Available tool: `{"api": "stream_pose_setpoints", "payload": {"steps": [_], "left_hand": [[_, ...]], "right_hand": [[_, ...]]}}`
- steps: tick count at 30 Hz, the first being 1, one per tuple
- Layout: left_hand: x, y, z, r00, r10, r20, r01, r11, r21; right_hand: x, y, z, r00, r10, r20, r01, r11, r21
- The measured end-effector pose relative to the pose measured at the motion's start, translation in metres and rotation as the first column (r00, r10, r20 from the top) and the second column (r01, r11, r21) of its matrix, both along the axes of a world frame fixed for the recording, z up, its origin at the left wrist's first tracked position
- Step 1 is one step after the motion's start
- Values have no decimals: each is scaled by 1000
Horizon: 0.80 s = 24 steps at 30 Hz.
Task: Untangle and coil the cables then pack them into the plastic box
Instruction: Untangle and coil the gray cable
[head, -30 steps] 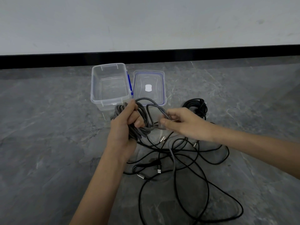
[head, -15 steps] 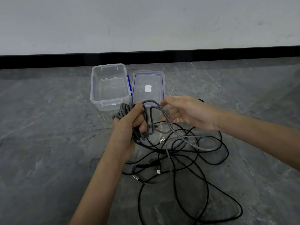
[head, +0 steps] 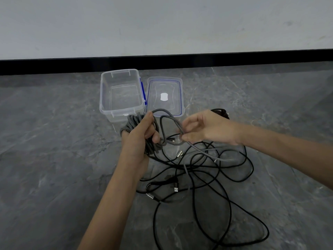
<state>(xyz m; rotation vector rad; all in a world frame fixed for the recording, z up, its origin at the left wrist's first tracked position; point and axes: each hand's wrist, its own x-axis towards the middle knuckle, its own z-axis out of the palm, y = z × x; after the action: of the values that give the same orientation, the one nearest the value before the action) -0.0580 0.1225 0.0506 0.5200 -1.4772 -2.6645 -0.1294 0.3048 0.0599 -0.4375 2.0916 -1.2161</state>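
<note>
My left hand grips a coil of grey braided cable held above the floor. A loose strand of that grey cable loops from the coil over to my right hand, which pinches it between thumb and fingers. Beneath both hands lies a tangle of black cables with several plugs showing. The clear plastic box stands open just behind my left hand.
The box's lid, clear with a blue seal, lies flat to the right of the box. A coiled black cable sits behind my right hand, mostly hidden. Grey stone floor spreads all around; a wall with a black skirting stands behind.
My right hand has come down and toward me from beside the lid, pulling the grey strand into a new loop. The left hand keeps holding the coil in the same place.
</note>
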Motion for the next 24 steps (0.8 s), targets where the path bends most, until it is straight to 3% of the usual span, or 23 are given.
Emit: {"api": "stream_pose_setpoints", "payload": {"steps": [3,5,8,12,15,18,24], "left_hand": [[-2,0,1,998,61,-11,-61,998,-2],[-2,0,1,996,90,-2,-90,995,30],[-2,-4,1,995,104,6,-104,992,74],[-1,-7,1,996,88,16,-90,989,117],[-1,-5,1,997,64,34,-69,982,174],[0,-4,1,999,44,21,-48,971,234],[0,5,4,1000,6,-5,-5,990,139]], "right_hand": [[2,-1,-11,978,46,-201,-16,988,150],[4,-3,-16,968,9,-253,32,987,156],[7,-1,-21,978,-17,-208,41,993,115],[10,1,-21,999,24,22,-23,999,-47],[11,1,-19,998,62,11,-61,995,-84],[8,3,-16,999,-33,21,36,989,-142],[12,1,-18,989,-127,-79,112,979,-171]]}}
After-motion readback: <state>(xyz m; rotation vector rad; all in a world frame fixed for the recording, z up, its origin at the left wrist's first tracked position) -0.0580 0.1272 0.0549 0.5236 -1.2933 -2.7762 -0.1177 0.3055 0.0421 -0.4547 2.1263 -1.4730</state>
